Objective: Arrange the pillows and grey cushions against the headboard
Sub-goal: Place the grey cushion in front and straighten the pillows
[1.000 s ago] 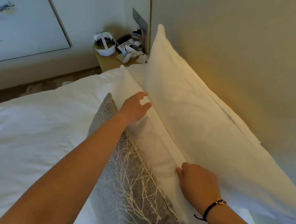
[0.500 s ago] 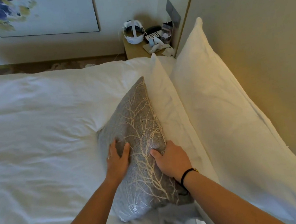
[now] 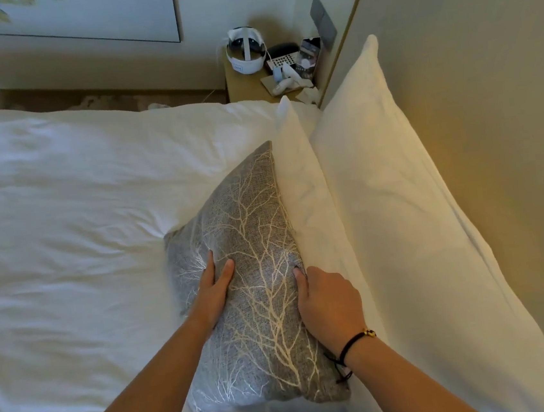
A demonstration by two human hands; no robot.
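The grey cushion [image 3: 256,291], printed with a pale branching-twig pattern, stands on its lower edge on the white duvet [image 3: 64,227], tilted back so that its far side leans on the smaller of two white pillows. The left hand [image 3: 214,290] lies flat and open on the cushion's near face, fingers together and pointing up the bed, pressing rather than gripping. The right hand [image 3: 329,303], with a dark cord bracelet at the wrist, is cupped over the cushion's right edge; its thumb digs into the fabric while the other fingers curl out of sight between cushion and pillow, so it appears to be pinching that edge, though the closure itself is hidden. Just behind the cushion stands the front pillow [image 3: 311,208], touching it, and behind that a larger rear pillow [image 3: 398,209] leans against the beige headboard [image 3: 489,116]. A bedside table [image 3: 251,88] crowded with small items sits beyond the bed's far corner. The likely risks: the cushion is soft and only propped, so it may slump forward onto the duvet once both hands let go; pushing too hard could knock the front pillow askew or crumple it; and the cushion looks slightly skewed, so it may settle crooked.
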